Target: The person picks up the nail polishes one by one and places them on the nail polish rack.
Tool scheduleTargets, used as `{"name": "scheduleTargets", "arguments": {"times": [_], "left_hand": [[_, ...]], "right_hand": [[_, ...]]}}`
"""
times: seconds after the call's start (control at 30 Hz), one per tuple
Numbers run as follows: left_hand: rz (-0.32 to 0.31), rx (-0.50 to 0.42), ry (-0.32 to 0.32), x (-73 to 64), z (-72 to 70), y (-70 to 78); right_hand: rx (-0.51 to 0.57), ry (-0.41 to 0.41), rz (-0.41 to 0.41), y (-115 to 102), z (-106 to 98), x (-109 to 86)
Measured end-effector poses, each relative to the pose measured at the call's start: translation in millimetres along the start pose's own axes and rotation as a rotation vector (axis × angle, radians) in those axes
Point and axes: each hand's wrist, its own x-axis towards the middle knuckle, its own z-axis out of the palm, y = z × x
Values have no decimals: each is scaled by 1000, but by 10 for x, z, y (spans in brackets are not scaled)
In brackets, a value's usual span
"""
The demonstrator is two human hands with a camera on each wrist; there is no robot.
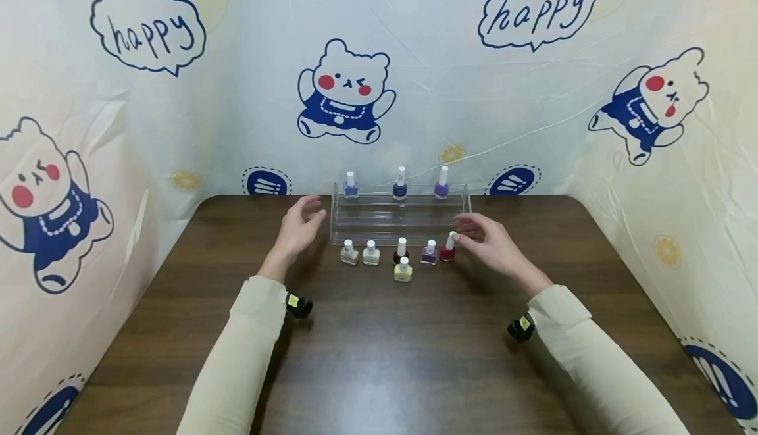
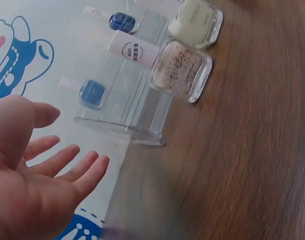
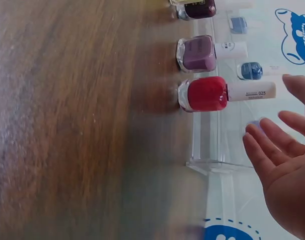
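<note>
Take the yellow bottle [image 1: 403,274] as the clock's centre, twelve pointing away from the person across the brown table [image 1: 355,362]. Nearest, a small black camera [image 1: 521,329] sits by the right cuff at four o'clock, and another [image 1: 299,307] by the left cuff at eight.

The yellow bottle stands in front of a row of five. Just behind it, at twelve, is a dark bottle [image 1: 399,258]; a mauve bottle [image 1: 429,255] and then a red bottle [image 1: 447,253] stand toward two, a pale green bottle [image 1: 371,255] and then a speckled bottle [image 1: 350,256] toward ten.

The right hand [image 1: 488,241] is at about two o'clock, open, its thumb close to the red bottle's white cap. The left hand [image 1: 297,226] is at ten, open and holding nothing, beside the rack.

The clear rack [image 1: 403,219] stands behind the row at twelve. On its top step are a blue bottle [image 1: 351,190] at eleven, a navy bottle [image 1: 399,191] at twelve and a violet bottle [image 1: 441,190] at one. Farthest hangs a pale cloth [image 1: 266,93] printed with bears.
</note>
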Motion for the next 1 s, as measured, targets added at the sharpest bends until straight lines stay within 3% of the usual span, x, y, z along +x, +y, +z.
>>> {"name": "scheduleTargets", "arguments": {"times": [0.2,0.43,1.0], "left_hand": [[-68,-68,-4,51,102,-8],[-129,-116,-4,71,178,-11],[-89,-69,10,75,269,-62]], "right_hand": [[35,-6,29,7,42,2],[2,-1,36,-13,73,-2],[-24,62,-1,-6,154,33]]}}
